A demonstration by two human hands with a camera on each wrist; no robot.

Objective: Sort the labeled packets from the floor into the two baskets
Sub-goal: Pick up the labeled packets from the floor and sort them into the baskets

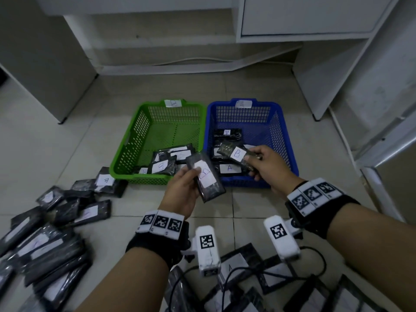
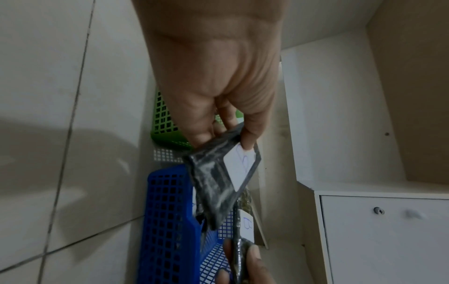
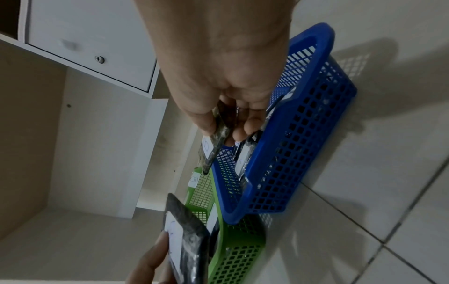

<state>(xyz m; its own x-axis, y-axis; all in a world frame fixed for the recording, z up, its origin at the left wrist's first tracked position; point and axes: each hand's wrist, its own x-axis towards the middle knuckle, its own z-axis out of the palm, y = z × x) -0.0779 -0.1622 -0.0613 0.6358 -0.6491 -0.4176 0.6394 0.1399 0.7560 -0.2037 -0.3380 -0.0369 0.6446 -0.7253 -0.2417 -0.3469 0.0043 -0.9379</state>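
Note:
A green basket (image 1: pixel 126 152) tagged B and a blue basket (image 1: pixel 286 140) tagged A stand side by side on the floor. My left hand (image 1: pixel 182 190) pinches a black packet (image 1: pixel 206 176) labelled B, held in the air near the front corners where the baskets meet. My right hand (image 1: pixel 267 167) grips a second black packet (image 1: pixel 236 154) labelled B above the front of the blue basket. In the left wrist view the thumb presses the label of the left packet (image 2: pixel 218 176). In the right wrist view the right packet (image 3: pixel 213 146) is seen edge-on above the blue basket (image 3: pixel 303 134).
Several black packets lie in each basket. A pile of packets (image 1: pixel 45 244) covers the floor at the left and more packets (image 1: pixel 281 289) lie near my knees. White cabinets (image 1: pixel 315 19) stand behind and a white panel (image 1: pixel 382 154) stands at the right.

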